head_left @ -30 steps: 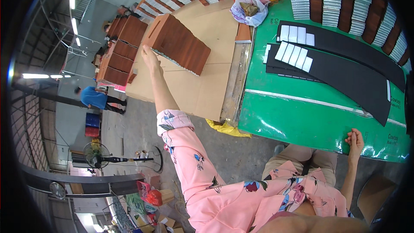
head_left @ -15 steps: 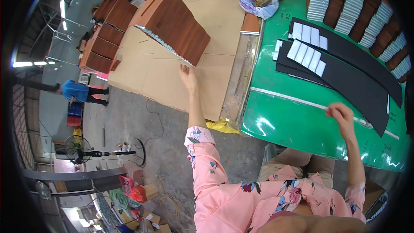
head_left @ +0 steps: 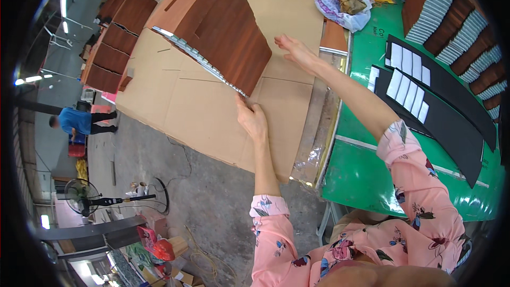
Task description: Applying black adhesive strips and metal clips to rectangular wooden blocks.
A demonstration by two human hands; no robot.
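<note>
A tall stack of brown wood-grain boards (head_left: 228, 26) with silvery-white edges on its near-left side stands on the cardboard-covered table. My left hand (head_left: 252, 120) is at the stack's nearest lower corner, its fingers extended and thumb apart. The fingertips seem to meet the corner, but firm contact is hard to tell. To the right of the stack, my right hand (head_left: 297, 53) reaches out with fingers stretched, a small gap from the boards. Neither hand holds anything.
Black curved strips (head_left: 446, 127) with white pads lie on the green tabletop (head_left: 366, 180) at right. Beyond them stand stacked brown and white pieces (head_left: 441, 16). A white plastic bag (head_left: 340, 0) sits at the back. On the left are a fan (head_left: 82, 196) and a person in blue (head_left: 77, 120).
My right hand has swung from above the green tabletop to the stack's right side. My left hand has come up to the near corner. The view has shifted, bringing the stack closer.
</note>
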